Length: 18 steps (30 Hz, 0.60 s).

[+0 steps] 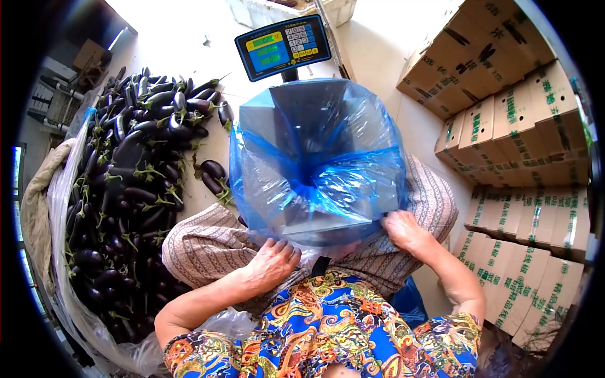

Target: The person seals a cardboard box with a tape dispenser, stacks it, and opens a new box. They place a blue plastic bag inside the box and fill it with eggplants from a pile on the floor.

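A blue translucent plastic bag (372, 151) is spread wide over a box (255, 116) whose pale sides show through the film. The bag's middle sinks into the box in a twisted funnel. My left hand (272, 264) has its fingers curled on the bag's near edge, left of centre. At the near right edge, my right hand (406, 230) pinches the film with closed fingers. Behind the bag stands a digital scale display (283, 47) with lit green readouts and a keypad.
A large heap of eggplants (126, 189) fills the left side, edged by clear plastic sheeting (63, 252). A few loose eggplants (213, 169) lie between heap and bag. Printed cardboard boxes (504, 132) are stacked at the right. A white foam box (343, 12) stands at the back.
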### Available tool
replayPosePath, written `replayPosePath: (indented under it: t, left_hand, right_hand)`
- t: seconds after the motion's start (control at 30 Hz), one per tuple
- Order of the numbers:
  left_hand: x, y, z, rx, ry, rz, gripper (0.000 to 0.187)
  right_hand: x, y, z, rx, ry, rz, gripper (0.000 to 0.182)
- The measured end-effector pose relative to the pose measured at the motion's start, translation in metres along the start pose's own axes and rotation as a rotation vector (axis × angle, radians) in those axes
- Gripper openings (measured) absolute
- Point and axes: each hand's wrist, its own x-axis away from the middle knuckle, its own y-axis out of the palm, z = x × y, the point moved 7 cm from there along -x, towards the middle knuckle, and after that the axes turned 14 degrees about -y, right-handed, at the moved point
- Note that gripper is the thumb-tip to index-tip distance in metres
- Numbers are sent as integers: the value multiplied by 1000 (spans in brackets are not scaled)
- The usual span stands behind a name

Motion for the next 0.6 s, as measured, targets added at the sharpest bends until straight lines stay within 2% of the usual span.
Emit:
replayPosePath:
  t: [0.03, 0.13, 0.17, 0.2, 0.27, 0.33, 0.4, 0.43, 0.47, 0.5, 0.53, 0.57, 0.6]
  left_hand:
    - [0, -5, 2, 75, -24, -31, 31]
    - [3, -44, -4, 292, -69, -125, 38]
    - [5, -60, -10, 371, -107, -149, 40]
    - [8, -86, -20, 478, -112, -56, 39]
    - [12, -124, -53, 574, -242, 3, 36]
    - [11, -152, -94, 546, -357, 122, 37]
    - [4, -143, -141, 766, -503, 116, 44]
    - [-3, -128, -164, 808, -565, 32, 48]
    - [-12, -113, -183, 848, -625, -52, 53]
    - [-20, -101, -193, 888, -770, -179, 61]
    - [-29, -87, -200, 903, -785, -215, 65]
    - [-33, -68, -205, 1023, -786, -286, 62]
    - [-37, -48, -208, 1143, -786, -357, 60]
  right_hand:
    - [-6, 8, 7, -38, 83, -115, 8]
    - [-8, 24, 1, 108, -103, -101, 7]
    - [-3, 6, -15, 215, -162, 122, 8]
    - [2, 5, -20, 192, -147, 49, 8]
    - [12, -32, -44, 152, -114, -110, 7]
    - [13, -78, -54, -86, -77, -53, 8]
    - [4, -114, -51, -206, -68, 54, 14]
    - [-6, -126, -45, -258, -53, 164, 17]
    - [-16, -138, -40, -308, -38, 277, 22]
    - [-29, -139, -34, -205, -40, 309, 33]
    - [-41, -131, -27, -101, -41, 341, 46]
    - [-54, -108, -9, -46, 78, 228, 75]
    - [-71, -88, 1, -39, 161, 72, 90]
